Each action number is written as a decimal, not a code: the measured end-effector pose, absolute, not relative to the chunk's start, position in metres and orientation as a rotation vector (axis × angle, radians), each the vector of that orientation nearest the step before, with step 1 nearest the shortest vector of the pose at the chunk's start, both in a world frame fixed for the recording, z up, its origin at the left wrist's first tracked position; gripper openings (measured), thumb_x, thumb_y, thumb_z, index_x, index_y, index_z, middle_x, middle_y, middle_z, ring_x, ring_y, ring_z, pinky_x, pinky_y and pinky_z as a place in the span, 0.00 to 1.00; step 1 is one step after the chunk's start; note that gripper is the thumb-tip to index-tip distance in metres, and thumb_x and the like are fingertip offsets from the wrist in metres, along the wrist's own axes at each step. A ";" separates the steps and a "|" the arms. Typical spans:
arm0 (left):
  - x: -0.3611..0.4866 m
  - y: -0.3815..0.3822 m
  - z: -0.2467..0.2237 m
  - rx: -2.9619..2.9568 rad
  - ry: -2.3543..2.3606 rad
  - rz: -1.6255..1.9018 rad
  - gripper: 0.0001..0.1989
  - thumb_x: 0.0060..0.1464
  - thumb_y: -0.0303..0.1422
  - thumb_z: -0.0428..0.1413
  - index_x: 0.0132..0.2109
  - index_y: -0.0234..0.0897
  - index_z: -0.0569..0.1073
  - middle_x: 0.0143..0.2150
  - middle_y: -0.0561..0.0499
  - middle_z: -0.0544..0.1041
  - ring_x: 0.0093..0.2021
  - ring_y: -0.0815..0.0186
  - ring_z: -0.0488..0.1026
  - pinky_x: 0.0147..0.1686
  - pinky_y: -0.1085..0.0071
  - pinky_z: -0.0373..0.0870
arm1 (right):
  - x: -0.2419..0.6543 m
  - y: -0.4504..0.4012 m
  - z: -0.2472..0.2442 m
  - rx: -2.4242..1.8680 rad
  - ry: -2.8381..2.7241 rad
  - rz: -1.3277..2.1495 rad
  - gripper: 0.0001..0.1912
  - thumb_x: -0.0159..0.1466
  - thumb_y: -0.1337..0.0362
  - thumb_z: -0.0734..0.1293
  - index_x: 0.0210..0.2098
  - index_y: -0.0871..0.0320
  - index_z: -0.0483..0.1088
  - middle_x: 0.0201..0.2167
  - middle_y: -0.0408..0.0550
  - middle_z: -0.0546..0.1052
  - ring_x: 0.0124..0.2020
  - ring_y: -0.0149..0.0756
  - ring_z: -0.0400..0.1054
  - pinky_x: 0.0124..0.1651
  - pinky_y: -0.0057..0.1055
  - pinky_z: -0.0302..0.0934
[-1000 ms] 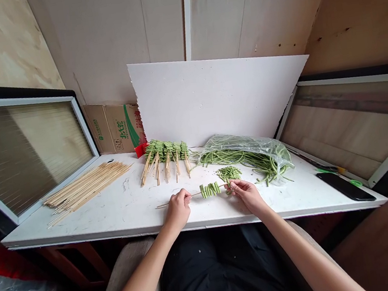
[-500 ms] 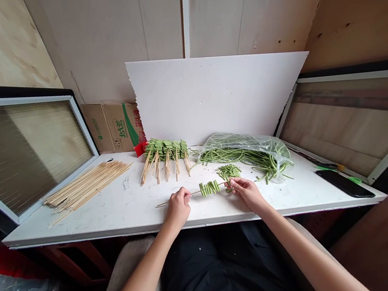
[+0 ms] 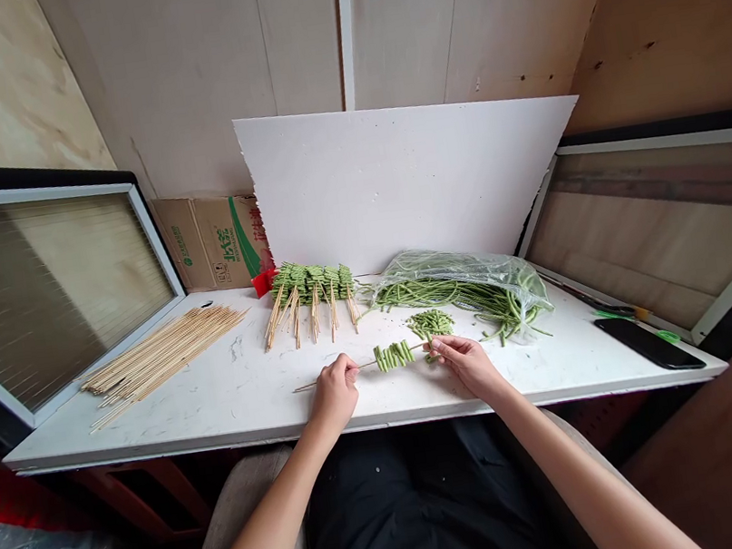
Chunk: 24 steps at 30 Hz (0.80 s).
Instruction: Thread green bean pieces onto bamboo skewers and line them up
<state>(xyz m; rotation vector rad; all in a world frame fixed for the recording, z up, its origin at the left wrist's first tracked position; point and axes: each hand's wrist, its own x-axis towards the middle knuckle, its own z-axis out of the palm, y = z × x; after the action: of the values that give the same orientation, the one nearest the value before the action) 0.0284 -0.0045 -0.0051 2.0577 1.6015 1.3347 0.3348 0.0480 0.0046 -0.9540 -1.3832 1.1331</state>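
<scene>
My left hand (image 3: 337, 393) is closed around a thin wooden skewer (image 3: 367, 364), whose tail sticks out to the left. Several short green bean pieces (image 3: 393, 357) are threaded side by side on it, between my hands. At the skewer's right end, my right hand (image 3: 462, 361) pinches another bean piece (image 3: 429, 349). A small pile of cut bean pieces (image 3: 431, 322) lies just behind my right hand. Further back, finished bean skewers (image 3: 313, 281) are stacked with their sticks toward me.
Bare skewers (image 3: 162, 355) lie at the left of the white table (image 3: 223, 424). Long beans in a clear plastic bag (image 3: 470, 282) lie at the back right. A black phone (image 3: 649, 343) and scissors (image 3: 619, 308) are at the right. A cardboard box (image 3: 216, 242) stands behind.
The view has shifted very slightly. Both hands hold the same things in nearly the same places.
</scene>
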 end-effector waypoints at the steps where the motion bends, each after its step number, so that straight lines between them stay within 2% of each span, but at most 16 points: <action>1: 0.028 -0.005 -0.005 2.054 1.601 1.335 0.12 0.59 0.17 0.50 0.37 0.41 0.71 0.33 0.51 0.79 0.33 0.62 0.76 0.35 0.70 0.65 | 0.335 0.048 0.004 -0.956 -1.378 1.135 0.22 0.58 0.45 0.79 0.40 0.55 0.84 0.40 0.53 0.85 0.40 0.43 0.77 0.42 0.35 0.69; 9: 0.029 -0.007 -0.003 2.055 1.601 1.322 0.12 0.59 0.18 0.51 0.35 0.41 0.70 0.31 0.52 0.78 0.31 0.63 0.74 0.34 0.71 0.64 | 0.336 0.048 0.002 -0.971 -1.351 1.127 0.18 0.54 0.48 0.82 0.36 0.54 0.85 0.36 0.51 0.85 0.42 0.45 0.78 0.49 0.39 0.70; 13: 0.028 -0.006 -0.004 2.038 1.602 1.312 0.12 0.59 0.18 0.50 0.35 0.41 0.70 0.30 0.52 0.77 0.31 0.64 0.75 0.34 0.72 0.64 | 0.333 0.044 0.004 -0.963 -1.388 1.132 0.18 0.54 0.47 0.81 0.35 0.54 0.84 0.34 0.49 0.84 0.39 0.43 0.76 0.46 0.37 0.69; 17: 0.027 -0.006 -0.005 2.024 1.587 1.318 0.13 0.58 0.17 0.50 0.35 0.40 0.71 0.30 0.53 0.77 0.32 0.64 0.75 0.34 0.72 0.64 | 0.330 0.043 0.002 -0.962 -1.388 1.136 0.19 0.55 0.46 0.81 0.36 0.54 0.84 0.38 0.50 0.83 0.37 0.40 0.74 0.42 0.34 0.67; 21: 0.027 -0.006 -0.005 2.025 1.595 1.316 0.14 0.57 0.16 0.50 0.34 0.41 0.71 0.29 0.52 0.77 0.32 0.63 0.75 0.33 0.72 0.63 | 0.329 0.045 -0.001 -0.986 -1.381 1.100 0.19 0.54 0.46 0.81 0.35 0.54 0.83 0.43 0.51 0.83 0.42 0.42 0.74 0.43 0.33 0.66; 24: 0.027 -0.006 -0.004 2.040 1.608 1.306 0.14 0.57 0.16 0.50 0.34 0.40 0.70 0.29 0.52 0.77 0.32 0.63 0.75 0.33 0.72 0.63 | 0.329 0.045 -0.001 -1.007 -1.412 1.077 0.21 0.54 0.45 0.81 0.34 0.56 0.82 0.41 0.51 0.82 0.41 0.42 0.74 0.43 0.34 0.66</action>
<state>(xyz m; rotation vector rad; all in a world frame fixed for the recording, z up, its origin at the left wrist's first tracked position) 0.0268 -0.0062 -0.0045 2.0397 1.6085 1.3058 0.3287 0.0451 -0.0008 -1.0068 -1.4124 1.0773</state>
